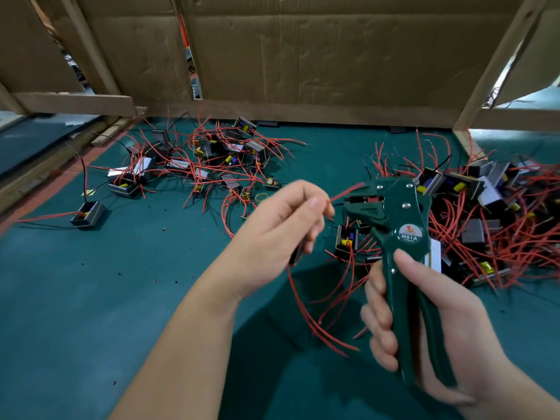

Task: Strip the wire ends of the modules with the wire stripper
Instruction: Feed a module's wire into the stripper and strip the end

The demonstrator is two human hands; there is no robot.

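Observation:
My right hand [424, 322] grips the handles of a green wire stripper [397, 237], held upright with its jaws pointing left. My left hand [278, 231] pinches a thin red wire [345, 192] between thumb and forefinger, its free end reaching the stripper's jaws. A dark module [295, 253] shows under the left palm, mostly hidden, with more red wires [318, 325] hanging below it. Whether the jaws clamp the wire I cannot tell.
On the green table mat [91, 298] a pile of modules with red wires [212, 159] lies at the back left, a bigger pile [491, 219] at the right. One lone module [88, 215] sits far left. Cardboard walls [303, 56] close the back. Small insulation bits dot the mat.

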